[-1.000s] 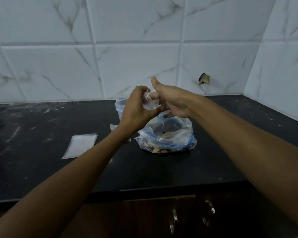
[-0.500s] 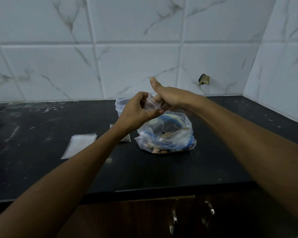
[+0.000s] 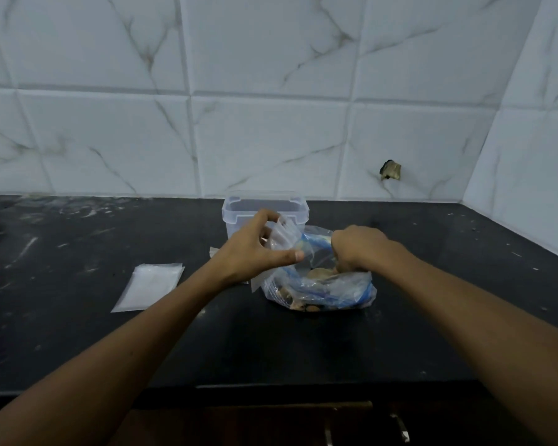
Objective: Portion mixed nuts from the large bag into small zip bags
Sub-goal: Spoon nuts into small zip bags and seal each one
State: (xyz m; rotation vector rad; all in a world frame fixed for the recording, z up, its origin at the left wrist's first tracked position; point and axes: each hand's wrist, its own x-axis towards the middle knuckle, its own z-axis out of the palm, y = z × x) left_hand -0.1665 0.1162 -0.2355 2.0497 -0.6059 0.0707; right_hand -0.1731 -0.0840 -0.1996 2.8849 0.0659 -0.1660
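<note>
Centrally in the frame, the left hand (image 3: 255,249) pinches a small zip bag (image 3: 284,238) above the bench (image 3: 110,349), while the right hand (image 3: 356,249) reaches curled into the large bag (image 3: 319,289) of nuts; its grip is hidden.

On the worktop (image 3: 78,333) we find the large bag of nuts (image 3: 319,291) near the middle, with a lidless plastic container (image 3: 264,209) just behind it, toward the tiled wall (image 3: 271,91). Our right hand (image 3: 356,249) reaches into the bag's mouth; our left hand (image 3: 255,252) holds a small zip bag (image 3: 284,236) above the bag's left edge. A stack of small zip bags (image 3: 150,286) lies well to the left.
</note>
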